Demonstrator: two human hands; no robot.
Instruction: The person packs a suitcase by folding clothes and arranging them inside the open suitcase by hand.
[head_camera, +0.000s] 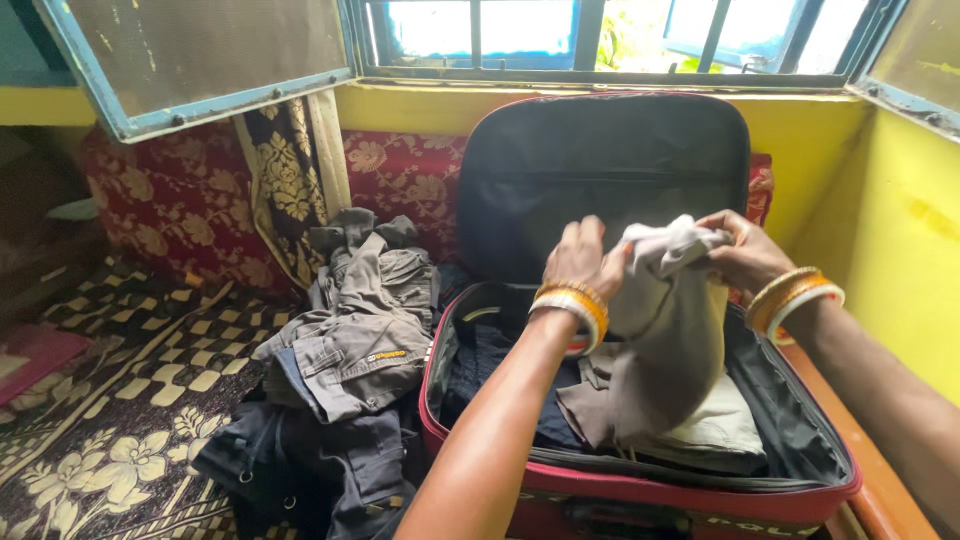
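Yellow walls frame an open red suitcase (640, 490) on the bed; both hands, left (583, 255) and right (745, 255), grip a grey garment (670, 330) above it, beside piled clothes (350, 340).

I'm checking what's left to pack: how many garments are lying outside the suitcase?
2 that I can tell: grey cargo trousers beside the red suitcase, and a dark garment beneath them. More may be hidden in the pile.
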